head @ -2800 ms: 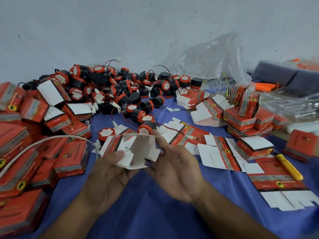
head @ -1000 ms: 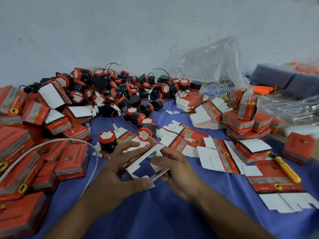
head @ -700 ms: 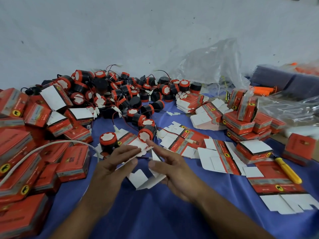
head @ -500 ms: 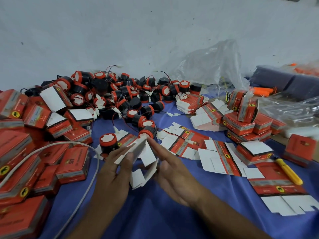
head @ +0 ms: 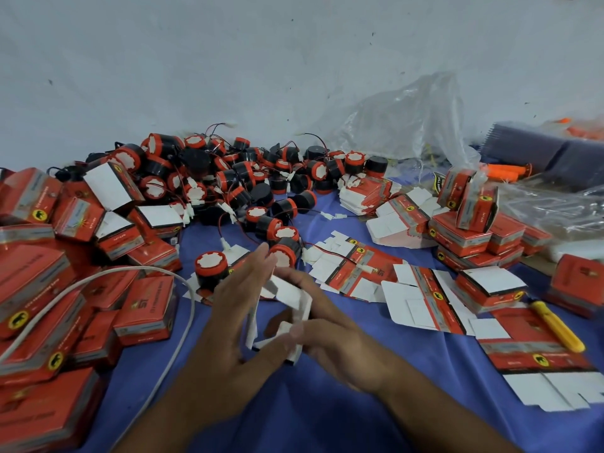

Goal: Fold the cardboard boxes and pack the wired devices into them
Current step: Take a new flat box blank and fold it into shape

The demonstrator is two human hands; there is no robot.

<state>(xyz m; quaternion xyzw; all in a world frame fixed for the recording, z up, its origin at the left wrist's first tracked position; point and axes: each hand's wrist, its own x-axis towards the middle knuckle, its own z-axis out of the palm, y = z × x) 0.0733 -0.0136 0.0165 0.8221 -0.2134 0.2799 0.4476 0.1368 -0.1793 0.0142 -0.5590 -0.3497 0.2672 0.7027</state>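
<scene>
Cardboard box [head: 289,297] is up off the blue cloth [head: 294,407], sandwiched between both hands, white inside facing my camera, only half squared up.

Key relation: the box lies right of the left hand [head: 233,325] and left of the right hand [head: 336,331], touching both. Neither has to travel. I read its long axis as running away from me, far end leaning slightly left.

Left hand: fingers [head: 251,276] straight and together, laid flat on the box's left wall, pointing away and to the right. It's a backstop, not a grip. The thumb reaches toward the near lower edge; I can't tell if it bears any load.

Right hand: comes in from lower right, palm turned left. Fingers run along the far side, thumb [head: 295,331] bears on a near flap, so the panel is nipped between thumb and fingers.

My call: we're at the flap-tucking step and the box isn't closed at either end yet. The loose flap at the near bottom corner sits right under the right thumb, so that hand should do the tuck while the flat left hand keeps the wall square.

Nearest device [head: 210,266] stands cap-up just left of the left fingertips, so the left hand is closer for the pick. I can't trace its wire.

Risk: the sleeve collapses flat if the left hand lets off.
</scene>
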